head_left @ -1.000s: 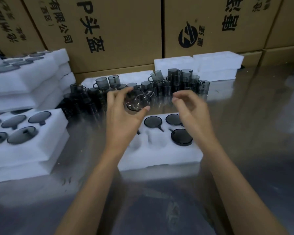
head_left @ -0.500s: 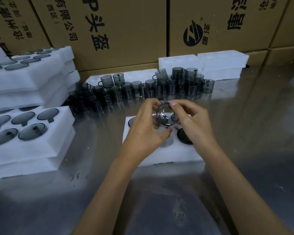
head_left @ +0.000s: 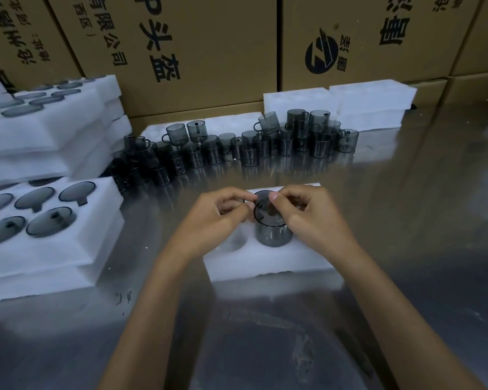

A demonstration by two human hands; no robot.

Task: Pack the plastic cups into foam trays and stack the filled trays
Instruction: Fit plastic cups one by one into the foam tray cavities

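Observation:
A smoky grey plastic cup (head_left: 272, 230) stands upright, its base partly sunk in a pocket of the white foam tray (head_left: 265, 263) in front of me. My left hand (head_left: 212, 220) pinches the cup's rim from the left. My right hand (head_left: 310, 218) pinches the rim from the right with thumb and forefinger. The hands hide the tray's far pockets. An open pocket (head_left: 233, 240) shows beside the cup, under my left hand. A crowd of loose cups (head_left: 243, 147) stands behind the tray.
Filled foam trays (head_left: 48, 220) are stacked at the left, with a taller stack (head_left: 45, 128) behind them. White foam trays (head_left: 369, 105) lie at the back right. Cardboard boxes (head_left: 209, 49) wall off the back. The metal table (head_left: 406, 235) reflects light.
The cup came from my left hand, held up near the loose cups, down to the tray. Both hands now hold its rim while it sits in a pocket.

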